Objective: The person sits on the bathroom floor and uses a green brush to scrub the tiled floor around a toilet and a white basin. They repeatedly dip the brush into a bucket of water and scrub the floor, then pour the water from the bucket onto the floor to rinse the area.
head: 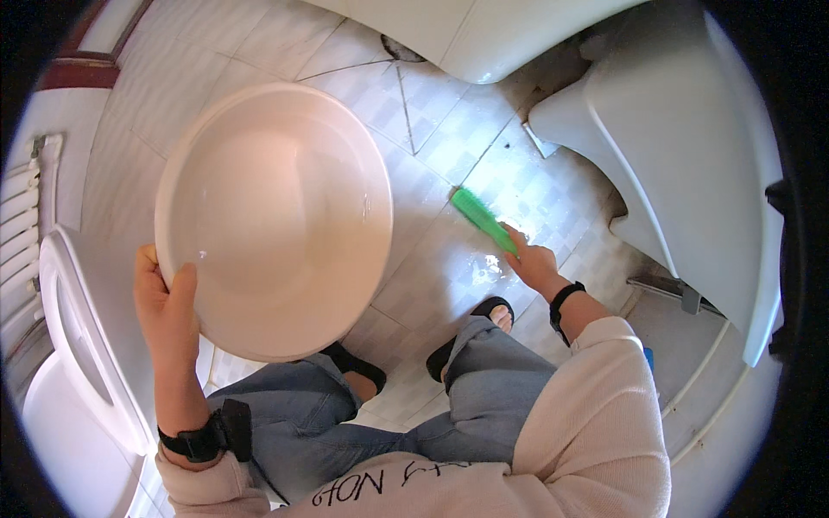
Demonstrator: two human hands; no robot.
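Note:
A large pale plastic basin [278, 220] is tilted at the left, its inside facing me. My left hand [170, 298] grips its lower left rim, with the thumb on the inside. Some water seems to lie in the basin. My right hand [531, 259] holds the handle of a green scrubbing brush [482, 218]. The brush is low over the tiled floor [414, 259] or on it; contact cannot be told. Wet, shiny patches show on the tiles around the brush.
A white toilet or sink pedestal [570, 116] stands at the upper right, beside a large white fixture [706, 162]. Another white fixture [486, 39] edges the top. At the left are a radiator [19, 239] and a white toilet seat or lid [84, 343]. My slippered feet are below the brush.

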